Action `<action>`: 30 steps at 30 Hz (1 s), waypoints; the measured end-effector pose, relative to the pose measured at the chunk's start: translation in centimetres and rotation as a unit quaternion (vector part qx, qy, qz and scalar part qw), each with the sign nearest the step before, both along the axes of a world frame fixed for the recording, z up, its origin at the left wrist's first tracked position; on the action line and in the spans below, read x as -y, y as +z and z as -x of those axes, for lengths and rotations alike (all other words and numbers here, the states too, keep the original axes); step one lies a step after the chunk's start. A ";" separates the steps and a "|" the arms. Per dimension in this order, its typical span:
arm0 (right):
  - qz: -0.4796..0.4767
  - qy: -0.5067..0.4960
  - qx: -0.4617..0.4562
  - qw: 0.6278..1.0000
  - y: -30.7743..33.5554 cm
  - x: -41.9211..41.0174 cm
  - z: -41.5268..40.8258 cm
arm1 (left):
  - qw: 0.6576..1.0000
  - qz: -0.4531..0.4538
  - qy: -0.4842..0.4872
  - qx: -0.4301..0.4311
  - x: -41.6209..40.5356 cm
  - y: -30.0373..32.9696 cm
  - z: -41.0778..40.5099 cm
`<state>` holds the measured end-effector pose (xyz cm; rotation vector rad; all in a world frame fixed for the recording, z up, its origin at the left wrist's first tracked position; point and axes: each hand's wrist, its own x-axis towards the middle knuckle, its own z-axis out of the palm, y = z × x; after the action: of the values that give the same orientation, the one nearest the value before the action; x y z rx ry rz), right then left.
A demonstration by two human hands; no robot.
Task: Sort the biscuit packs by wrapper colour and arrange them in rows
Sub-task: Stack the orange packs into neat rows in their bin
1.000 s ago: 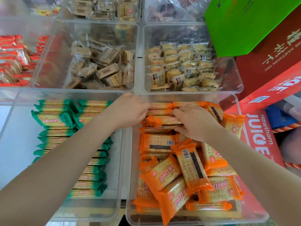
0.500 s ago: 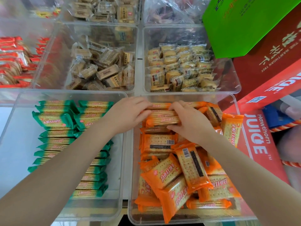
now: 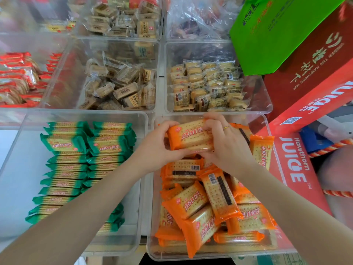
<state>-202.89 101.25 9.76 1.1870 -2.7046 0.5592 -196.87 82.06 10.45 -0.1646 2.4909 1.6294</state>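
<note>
Two clear plastic bins fill the near part of the counter: the green-pack bin [image 3: 23,150], where green-wrapped packs [image 3: 65,144] already stand on edge in two tidy rows, and the orange-pack bin [image 3: 267,127] beside it on the right, where most of the orange packs [image 3: 219,196] lie heaped at all angles, some face up, some showing barcodes. So the green looks done and the orange row is only being started, I'd say. Both hands meet at the far end of that bin around a small held stack of orange packs [image 3: 191,136], raised a little above the heap: the left hand [image 3: 158,150] curls round its left end, thumb on top, and the right hand [image 3: 227,146], a thin ring on one finger, grips the right end with fingers over the top edge. The next move probably calls for squaring the stack and setting it on edge against the far wall. The wrappers are glossy, crinkly film with crimped ends, slippery I'd guess; the biscuits inside are flat, dimpled rectangles.
</note>
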 end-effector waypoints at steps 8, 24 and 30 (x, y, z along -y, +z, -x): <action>-0.015 0.004 0.319 0.948 1.6 -0.2 2.1 | 0.920 0.263 -0.194 -0.216 2.2 -1.2 0.4; 0.052 -0.149 0.287 0.945 0.4 -1.9 3.9 | 0.805 0.551 -0.211 -0.062 -0.5 -3.2 2.8; 0.071 -0.152 0.299 0.939 -0.1 -2.0 3.6 | 0.843 0.498 -0.197 -0.039 -1.4 -3.5 3.3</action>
<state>-206.45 103.27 9.65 0.6044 -3.1650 1.2033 -200.20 83.50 6.99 0.2896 2.8957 0.0900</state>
